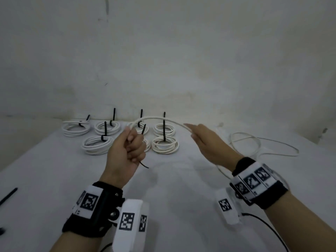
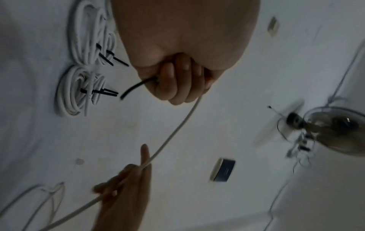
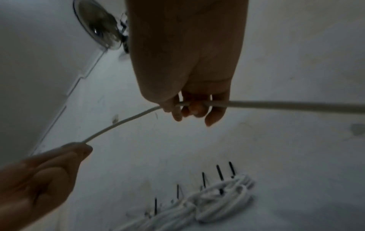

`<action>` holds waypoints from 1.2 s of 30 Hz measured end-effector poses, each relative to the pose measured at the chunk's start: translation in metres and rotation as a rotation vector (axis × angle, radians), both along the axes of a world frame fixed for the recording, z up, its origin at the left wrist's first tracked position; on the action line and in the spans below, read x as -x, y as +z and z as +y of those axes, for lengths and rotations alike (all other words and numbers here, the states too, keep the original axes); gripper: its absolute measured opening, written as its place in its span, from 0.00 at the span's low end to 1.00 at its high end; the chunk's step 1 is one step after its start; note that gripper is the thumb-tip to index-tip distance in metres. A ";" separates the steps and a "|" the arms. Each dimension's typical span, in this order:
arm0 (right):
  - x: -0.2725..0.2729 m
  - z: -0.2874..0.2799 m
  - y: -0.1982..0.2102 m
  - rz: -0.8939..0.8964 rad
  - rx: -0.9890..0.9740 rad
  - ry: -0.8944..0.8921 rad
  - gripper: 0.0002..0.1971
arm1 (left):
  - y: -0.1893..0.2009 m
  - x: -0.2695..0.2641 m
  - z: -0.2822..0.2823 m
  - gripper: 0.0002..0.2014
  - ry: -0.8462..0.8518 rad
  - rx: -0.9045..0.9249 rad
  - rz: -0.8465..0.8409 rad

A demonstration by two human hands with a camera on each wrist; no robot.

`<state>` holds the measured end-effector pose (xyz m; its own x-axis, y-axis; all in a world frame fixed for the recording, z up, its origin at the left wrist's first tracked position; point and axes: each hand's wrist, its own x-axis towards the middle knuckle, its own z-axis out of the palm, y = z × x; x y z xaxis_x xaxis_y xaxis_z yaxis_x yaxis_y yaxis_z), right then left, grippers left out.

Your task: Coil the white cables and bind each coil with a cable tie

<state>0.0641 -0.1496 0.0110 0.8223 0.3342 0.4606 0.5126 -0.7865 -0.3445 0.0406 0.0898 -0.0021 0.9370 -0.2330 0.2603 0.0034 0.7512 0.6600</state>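
A white cable (image 1: pixel 158 118) arcs in the air between my two hands above the white table (image 1: pixel 172 179). My left hand (image 1: pixel 131 142) is a fist that grips one end of the cable together with a black cable tie (image 1: pixel 144 165), whose tail pokes out below the fist (image 2: pixel 134 89). My right hand (image 1: pixel 198 136) holds the cable further along, with the cable (image 3: pixel 197 104) running across its loosely curled fingers (image 3: pixel 215 115). The rest of this cable (image 1: pixel 254 142) lies in loose loops on the table at the right.
Several bound white coils (image 1: pixel 98 144) with upright black tie tails sit in two rows at the back, close to the wall. A spare black tie (image 1: pixel 9 196) lies at the left edge. A wall fan (image 2: pixel 326 129) shows in the wrist views.
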 end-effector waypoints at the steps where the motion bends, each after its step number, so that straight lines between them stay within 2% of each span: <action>1: 0.003 -0.003 -0.008 0.048 0.025 0.031 0.20 | -0.002 -0.003 0.005 0.20 0.019 0.051 0.005; 3: 0.012 -0.011 -0.018 0.100 0.056 0.048 0.19 | -0.004 -0.009 0.014 0.21 0.042 0.136 0.012; 6: 0.023 -0.013 -0.016 0.108 0.242 0.058 0.15 | -0.010 -0.014 0.018 0.21 0.043 0.217 0.016; 10: 0.039 0.012 -0.012 0.108 0.482 0.266 0.18 | -0.019 -0.014 -0.002 0.20 0.030 0.131 0.035; 13: 0.055 0.036 -0.001 0.116 0.451 0.441 0.17 | -0.025 -0.010 -0.015 0.16 0.015 -0.020 -0.012; 17: 0.060 0.055 0.019 0.073 0.250 0.560 0.13 | -0.030 -0.001 -0.023 0.16 -0.039 -0.167 -0.061; 21: 0.047 0.055 0.031 -0.024 0.082 0.419 0.09 | -0.031 0.007 -0.030 0.16 -0.033 -0.349 -0.137; 24: 0.040 0.052 0.033 0.003 -0.074 0.281 0.16 | -0.031 0.010 -0.030 0.17 -0.073 -0.352 -0.164; 26: 0.036 0.051 0.029 -0.004 -0.048 0.235 0.17 | -0.032 0.010 -0.027 0.17 -0.084 -0.351 -0.170; 29: 0.031 0.053 0.022 -0.013 -0.034 0.185 0.07 | -0.033 0.008 -0.024 0.19 -0.148 -0.297 -0.137; 36: 0.025 0.056 0.019 -0.003 -0.013 0.180 0.09 | -0.027 0.006 -0.016 0.22 -0.334 -0.301 -0.008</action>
